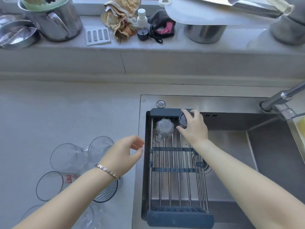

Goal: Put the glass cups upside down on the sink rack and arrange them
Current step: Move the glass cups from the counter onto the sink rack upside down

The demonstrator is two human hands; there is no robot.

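Note:
A dark-framed wire sink rack (175, 164) spans the left side of the steel sink. At its far end, a clear handled glass cup (164, 128) stands upside down. Just right of it, my right hand (194, 125) is shut on a second upturned glass cup (182, 121) that rests on the rack's far right corner. My left hand (126, 153) hovers open over the counter beside the rack's left edge, holding nothing. Several clear glass cups stand upright on the counter at lower left, one with red lettering (52, 185) and two more behind it (66, 156), (100, 147).
The sink basin (239, 146) lies right of the rack, with a faucet (280, 98) at its far right corner. The back ledge carries steel pots (54, 22), a grater (98, 35), cloths (122, 17) and a spray bottle (142, 23).

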